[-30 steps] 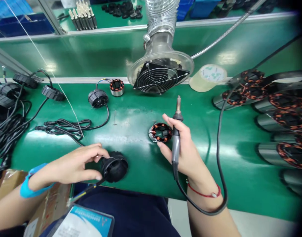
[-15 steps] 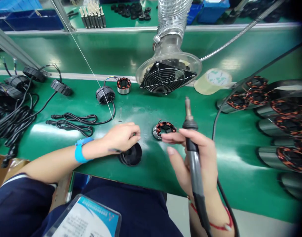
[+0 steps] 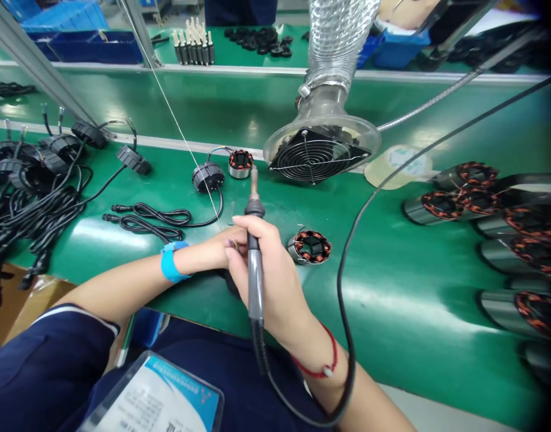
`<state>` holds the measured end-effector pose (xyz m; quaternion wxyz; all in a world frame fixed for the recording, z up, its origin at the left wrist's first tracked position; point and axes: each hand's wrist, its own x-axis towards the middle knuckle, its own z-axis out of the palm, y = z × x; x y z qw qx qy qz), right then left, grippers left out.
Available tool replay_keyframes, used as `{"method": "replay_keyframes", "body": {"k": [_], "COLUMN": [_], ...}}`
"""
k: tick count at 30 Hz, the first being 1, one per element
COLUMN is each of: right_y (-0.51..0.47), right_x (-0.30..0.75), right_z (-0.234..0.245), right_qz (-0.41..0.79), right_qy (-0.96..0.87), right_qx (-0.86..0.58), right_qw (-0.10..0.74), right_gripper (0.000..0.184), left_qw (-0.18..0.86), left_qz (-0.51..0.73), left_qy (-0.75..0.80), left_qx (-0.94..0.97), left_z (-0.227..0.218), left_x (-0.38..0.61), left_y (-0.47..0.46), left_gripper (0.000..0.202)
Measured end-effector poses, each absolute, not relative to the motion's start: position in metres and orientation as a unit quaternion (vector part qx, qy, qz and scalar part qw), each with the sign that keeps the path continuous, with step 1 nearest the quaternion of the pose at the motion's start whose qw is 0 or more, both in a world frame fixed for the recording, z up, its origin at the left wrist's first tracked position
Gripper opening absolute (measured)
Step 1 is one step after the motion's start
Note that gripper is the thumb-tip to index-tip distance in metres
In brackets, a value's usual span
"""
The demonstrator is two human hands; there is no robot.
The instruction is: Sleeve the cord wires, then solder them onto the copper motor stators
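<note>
My right hand (image 3: 275, 273) is wrapped round a soldering iron (image 3: 255, 282), its tip pointing up and away from me. My left hand (image 3: 212, 249) is closed beside it, partly hidden by the right hand. Thin coloured wires (image 3: 234, 244) show at the left fingertips, between the two hands. Under the hands, the edge of a round black housing (image 3: 231, 283) peeks out, mostly covered. To the right of my right hand, a stator with copper windings (image 3: 310, 247) stands on the green bench.
A fume extractor fan (image 3: 309, 157) hangs ahead. A solder wire (image 3: 176, 123) slants down from a post. Behind the hands are a wired housing (image 3: 207, 177) and another stator (image 3: 240, 164). Cabled housings (image 3: 27, 174) lie left, several stators (image 3: 442, 207) right. The iron's cord (image 3: 347, 288) loops across.
My right hand has moved left with the soldering iron, from near the stator to against my left hand. The view has shifted slightly, and the black housing is now mostly covered.
</note>
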<state>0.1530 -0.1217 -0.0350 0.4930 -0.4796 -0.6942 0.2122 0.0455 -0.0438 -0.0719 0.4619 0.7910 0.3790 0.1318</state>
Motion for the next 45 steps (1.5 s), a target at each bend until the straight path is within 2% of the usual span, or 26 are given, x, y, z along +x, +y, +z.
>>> {"method": "replay_keyframes", "body": {"k": [2, 6, 10, 16, 20, 24, 27, 30, 40, 45], "right_y": [-0.121, -0.128, -0.137, -0.14, -0.141, -0.143, -0.143, -0.142, -0.142, -0.139], "right_x": [0.159, 0.188, 0.209, 0.209, 0.211, 0.219, 0.223, 0.223, 0.221, 0.218], "right_z": [-0.038, -0.054, -0.069, -0.072, -0.07, -0.068, -0.067, -0.066, -0.062, -0.061], "right_qz": [0.219, 0.285, 0.318, 0.332, 0.342, 0.362, 0.354, 0.358, 0.381, 0.409], "right_qy": [-0.672, -0.562, -0.484, -0.469, -0.488, -0.506, -0.508, -0.524, -0.523, -0.477], "right_qx": [-0.491, -0.536, -0.555, -0.542, -0.52, -0.49, -0.494, -0.48, -0.438, -0.441], "right_qw": [0.51, 0.561, 0.597, 0.614, 0.612, 0.61, 0.611, 0.605, 0.624, 0.641], "right_gripper": [0.039, 0.043, 0.045, 0.044, 0.045, 0.045, 0.039, 0.042, 0.045, 0.04], "left_qw": [0.495, 0.544, 0.622, 0.38, 0.325, 0.415, 0.515, 0.565, 0.593, 0.602], "left_qz": [0.123, 0.183, 0.176, 0.153, 0.133, 0.14, 0.102, 0.071, 0.061, 0.135], "left_qy": [0.357, 0.389, 0.361, 0.299, 0.316, 0.336, 0.337, 0.318, 0.287, 0.303], "left_qx": [0.783, 0.721, 0.672, 0.862, 0.881, 0.834, 0.781, 0.759, 0.75, 0.726], "left_z": [-0.067, -0.047, -0.03, -0.028, -0.027, -0.025, -0.025, -0.026, -0.029, -0.029], "left_x": [0.045, 0.042, 0.043, 0.058, 0.06, 0.058, 0.054, 0.05, 0.046, 0.047], "left_y": [-0.042, -0.039, -0.048, -0.073, -0.077, -0.068, -0.06, -0.055, -0.055, -0.059], "left_gripper": [0.015, 0.035, 0.028, 0.018, 0.015, 0.014, 0.016, 0.018, 0.016, 0.023]}}
